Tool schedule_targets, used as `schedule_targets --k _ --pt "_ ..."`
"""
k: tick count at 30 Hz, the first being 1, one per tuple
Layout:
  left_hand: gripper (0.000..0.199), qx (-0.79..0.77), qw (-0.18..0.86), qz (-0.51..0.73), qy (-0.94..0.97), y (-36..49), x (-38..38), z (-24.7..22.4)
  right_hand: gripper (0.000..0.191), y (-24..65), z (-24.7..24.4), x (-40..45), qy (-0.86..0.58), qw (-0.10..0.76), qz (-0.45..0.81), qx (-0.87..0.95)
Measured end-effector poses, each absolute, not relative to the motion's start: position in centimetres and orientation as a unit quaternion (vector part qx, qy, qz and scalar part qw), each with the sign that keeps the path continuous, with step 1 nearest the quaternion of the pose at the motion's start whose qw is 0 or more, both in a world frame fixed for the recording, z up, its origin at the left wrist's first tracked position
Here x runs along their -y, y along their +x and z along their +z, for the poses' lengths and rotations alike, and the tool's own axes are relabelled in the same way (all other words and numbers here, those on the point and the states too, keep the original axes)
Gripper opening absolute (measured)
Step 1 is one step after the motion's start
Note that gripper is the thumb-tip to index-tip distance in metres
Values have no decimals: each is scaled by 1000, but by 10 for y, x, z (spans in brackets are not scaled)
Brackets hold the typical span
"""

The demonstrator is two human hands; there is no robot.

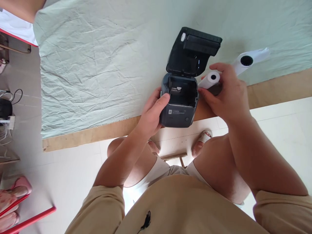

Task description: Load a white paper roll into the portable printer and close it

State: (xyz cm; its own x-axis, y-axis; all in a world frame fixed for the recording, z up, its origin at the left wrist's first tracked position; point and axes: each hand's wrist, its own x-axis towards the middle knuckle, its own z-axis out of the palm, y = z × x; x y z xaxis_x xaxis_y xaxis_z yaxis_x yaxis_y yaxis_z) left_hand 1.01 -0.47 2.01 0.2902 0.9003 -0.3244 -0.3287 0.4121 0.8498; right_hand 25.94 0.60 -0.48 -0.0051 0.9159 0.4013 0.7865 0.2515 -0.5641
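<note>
A dark grey label printer (pixel 177 117) is at the table's front edge with its black lid (pixel 187 55) swung up. Its inner bay shows a printed label, and I see no roll inside. My left hand (pixel 153 112) grips the printer's left side, thumb over the rim. To the right of the printer, my right hand (pixel 227 89) has thumb and fingers around a small white paper roll (pixel 210 80), whose dark-cored end faces up towards me. Just beyond that hand lies a larger white roll (pixel 240 66) with a wide black core and a loose end.
A pale green cloth (pixel 97 65) covers the table, leaving a bare wooden edge (pixel 92 133) at the front. Another person's arm (pixel 24 8) reaches in at the upper left. Cables (pixel 8 130) and red bars (pixel 36 217) are on the left. My knees are under the table edge.
</note>
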Motion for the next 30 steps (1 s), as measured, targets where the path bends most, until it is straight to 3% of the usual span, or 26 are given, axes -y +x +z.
schedule_targets --k 4,6,9,11,15,21,24,27,30 --pt "43 -413 726 430 343 10 4 20 33 275 -4 -5 -563 483 -53 669" --pt "46 -413 726 429 344 10 4 19 32 289 -9 -9 -570 511 -113 634" --pt "47 -417 722 432 345 10 4 19 61 308 -21 -18 -625 440 -74 641" --pt "46 -415 721 435 344 11 4 19 70 313 -26 -22 -667 392 -17 633" --pt "44 -407 725 432 350 11 4 20 63 311 -22 -20 -679 386 43 623" --pt "42 -408 720 429 362 8 4 20 44 305 -16 -18 -637 412 38 651" --pt "45 -412 716 424 371 8 4 20 49 304 -17 -17 -644 442 42 622" --pt "49 -414 715 424 370 9 4 21 55 305 -16 -15 -658 390 76 640" --pt "50 -413 716 426 369 9 4 22 44 308 -15 -16 -660 353 84 658"
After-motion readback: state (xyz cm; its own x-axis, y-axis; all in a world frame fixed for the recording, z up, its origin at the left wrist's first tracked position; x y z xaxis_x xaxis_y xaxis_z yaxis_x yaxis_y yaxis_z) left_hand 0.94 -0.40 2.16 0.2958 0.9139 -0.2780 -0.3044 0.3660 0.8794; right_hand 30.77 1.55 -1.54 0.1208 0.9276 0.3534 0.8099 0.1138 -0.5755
